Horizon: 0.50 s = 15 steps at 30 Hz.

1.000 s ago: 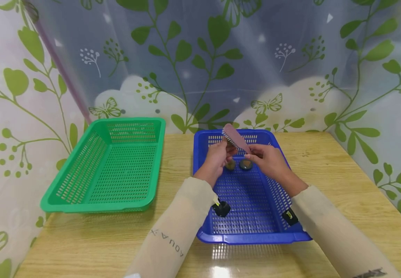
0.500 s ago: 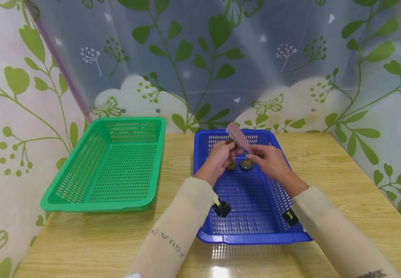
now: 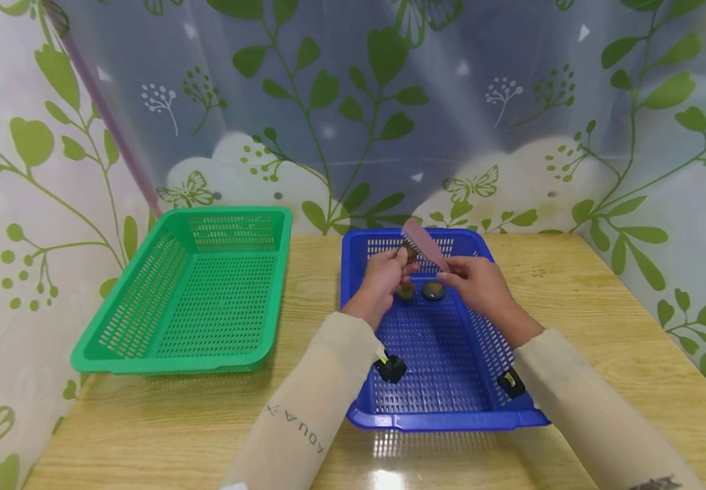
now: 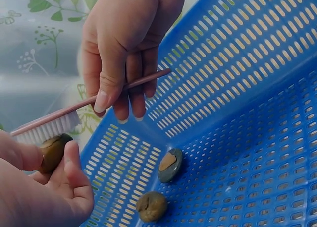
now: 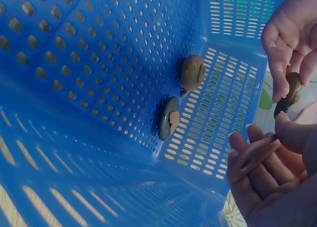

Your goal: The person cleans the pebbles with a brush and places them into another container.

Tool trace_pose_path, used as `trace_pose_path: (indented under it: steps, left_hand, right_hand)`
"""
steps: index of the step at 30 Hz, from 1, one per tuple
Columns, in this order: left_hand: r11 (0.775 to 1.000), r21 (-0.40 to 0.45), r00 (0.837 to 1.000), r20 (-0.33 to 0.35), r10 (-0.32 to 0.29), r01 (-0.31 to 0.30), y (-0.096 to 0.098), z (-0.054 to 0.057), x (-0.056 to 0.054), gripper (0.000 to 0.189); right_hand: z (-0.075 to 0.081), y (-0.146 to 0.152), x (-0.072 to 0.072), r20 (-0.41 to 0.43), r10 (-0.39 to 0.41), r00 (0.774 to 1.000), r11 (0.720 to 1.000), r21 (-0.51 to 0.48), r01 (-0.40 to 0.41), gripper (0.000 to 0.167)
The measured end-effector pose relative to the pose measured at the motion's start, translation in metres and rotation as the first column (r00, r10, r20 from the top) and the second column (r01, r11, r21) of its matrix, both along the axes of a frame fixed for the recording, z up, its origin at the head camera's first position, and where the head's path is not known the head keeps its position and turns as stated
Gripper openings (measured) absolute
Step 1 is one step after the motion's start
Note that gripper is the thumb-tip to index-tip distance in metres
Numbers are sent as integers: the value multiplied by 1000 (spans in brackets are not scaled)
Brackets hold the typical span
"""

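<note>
My left hand [image 3: 382, 278] pinches a brown and dark stone [image 4: 53, 155] between thumb and fingers above the far end of the blue basket [image 3: 445, 420]. A pink brush [image 3: 428, 246] with white bristles is gripped by the handle in my right hand [image 3: 480, 284]. In the left wrist view its bristles [image 4: 54, 128] lie right at the top of the held stone. Below, on the basket floor near its end wall, are two more stones: a dark grey one with a tan patch [image 4: 169, 168] and a rounded brown one [image 4: 151, 207].
A green perforated basket [image 3: 175, 365] stands to the left on the wooden table [image 3: 579, 320]. Behind the table hangs a leaf-patterned curtain [image 3: 328, 136]. Black wrist straps [image 3: 391, 369] show at both sleeves, over the blue basket.
The brush has shifted slightly right over the last second. My left hand has turned a little, so more of its stone shows. The two stones in the basket have stayed put.
</note>
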<state>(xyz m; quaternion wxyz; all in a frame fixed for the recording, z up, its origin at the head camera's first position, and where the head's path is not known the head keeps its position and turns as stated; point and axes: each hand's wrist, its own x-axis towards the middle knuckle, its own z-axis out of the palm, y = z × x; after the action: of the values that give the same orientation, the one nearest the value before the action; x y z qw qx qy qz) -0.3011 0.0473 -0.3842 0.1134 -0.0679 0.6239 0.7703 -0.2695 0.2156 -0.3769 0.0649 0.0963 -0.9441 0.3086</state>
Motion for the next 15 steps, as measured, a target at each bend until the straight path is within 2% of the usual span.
trace_pose_path:
  steps: [5, 10, 15]
  left_hand:
    - [1000, 28, 1000, -13, 2, -2, -1, 0, 0, 34]
    - [998, 55, 1000, -14, 15, -14, -1, 1, 1, 35]
    - [999, 50, 1000, -16, 20, -19, 0, 0, 1, 35]
  right_hand:
    - [1, 1, 0, 7, -59, 998, 998, 22, 59, 40]
    - [2, 1, 0, -14, -127, 992, 992, -8, 127, 43]
    - [3, -1, 0, -43, -72, 996, 996, -59, 70, 45]
